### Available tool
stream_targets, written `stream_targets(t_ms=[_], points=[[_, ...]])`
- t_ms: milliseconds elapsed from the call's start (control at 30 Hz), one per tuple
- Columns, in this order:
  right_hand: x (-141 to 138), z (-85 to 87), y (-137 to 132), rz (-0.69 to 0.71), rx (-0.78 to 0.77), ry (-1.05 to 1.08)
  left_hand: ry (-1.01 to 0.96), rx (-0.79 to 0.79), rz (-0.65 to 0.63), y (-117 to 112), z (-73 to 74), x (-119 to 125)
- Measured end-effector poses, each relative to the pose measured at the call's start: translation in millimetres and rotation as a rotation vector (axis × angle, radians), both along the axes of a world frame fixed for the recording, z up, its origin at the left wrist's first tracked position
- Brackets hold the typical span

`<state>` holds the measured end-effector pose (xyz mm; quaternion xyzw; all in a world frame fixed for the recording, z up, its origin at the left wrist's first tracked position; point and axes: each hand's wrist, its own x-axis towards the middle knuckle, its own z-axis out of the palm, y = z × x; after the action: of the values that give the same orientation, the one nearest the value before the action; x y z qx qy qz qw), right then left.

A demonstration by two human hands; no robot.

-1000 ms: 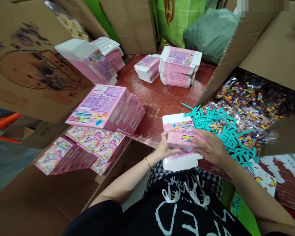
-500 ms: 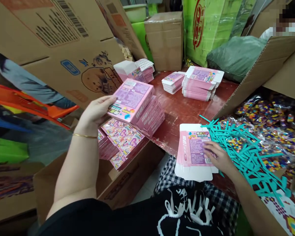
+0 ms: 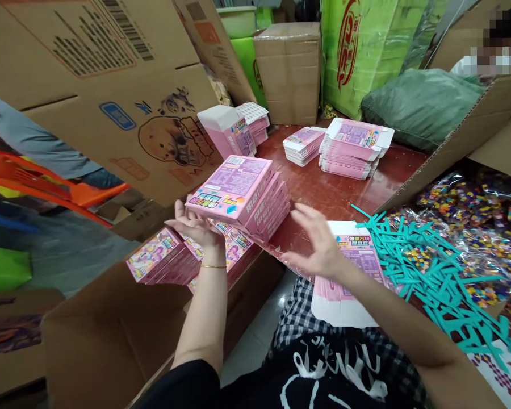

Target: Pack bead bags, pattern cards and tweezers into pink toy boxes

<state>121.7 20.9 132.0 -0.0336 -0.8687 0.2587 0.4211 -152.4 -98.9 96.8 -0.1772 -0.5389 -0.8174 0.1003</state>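
Observation:
A row of finished pink boxes (image 3: 247, 199) leans at the red table's (image 3: 332, 193) left edge, above more pink boxes (image 3: 162, 262) packed in an open brown carton (image 3: 111, 335). My left hand (image 3: 196, 227) is at the near left end of the leaning row, fingers spread, touching it. My right hand (image 3: 319, 241) hovers open just right of the row, holding nothing. Under my right forearm lies a stack of flat unfolded pink boxes (image 3: 344, 295). Beside it lies a pile of teal plastic tweezers (image 3: 426, 267).
Two stacks of flat pink boxes (image 3: 353, 147) sit at the table's far side, with an opened box (image 3: 227, 128) at far left. Bags of coloured beads (image 3: 477, 221) fill a carton on the right. Large cartons, a green sack (image 3: 421, 105) and an orange chair (image 3: 46, 182) surround the table.
My left hand has dropped from the top box to the row's near end. My right hand has left the flat box stack and moved left toward the row.

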Motion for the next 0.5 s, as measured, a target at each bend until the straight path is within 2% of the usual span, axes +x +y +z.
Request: stream_targets(t_ms=[67,167,267,367,433,500], points=[[-41.5,12.7,-24.7,0.065,0.213,-0.051,0.111,0.073,0.063,7.6,6.5,0.9],[-92.4,14.4,-41.3,0.010,0.422,-0.163,0.139,0.129,0.105,18.6,14.4,-2.2],[-123.8,5.7,-39.2,-0.061,0.471,-0.197,0.065,0.103,0.129,22.5,11.4,-13.7],[-139.3,-0.5,-33.6,-0.083,0.457,-0.171,-0.015,0.022,0.149,19.2,2.6,-33.3],[-143.7,-3.1,-30.2,-0.075,0.428,-0.133,-0.045,0.052,0.049,16.6,-2.1,-49.4],[-144.5,-7.6,-26.5,-0.040,0.340,-0.021,-0.100,0.117,-0.166,15.6,-5.1,-66.9]])
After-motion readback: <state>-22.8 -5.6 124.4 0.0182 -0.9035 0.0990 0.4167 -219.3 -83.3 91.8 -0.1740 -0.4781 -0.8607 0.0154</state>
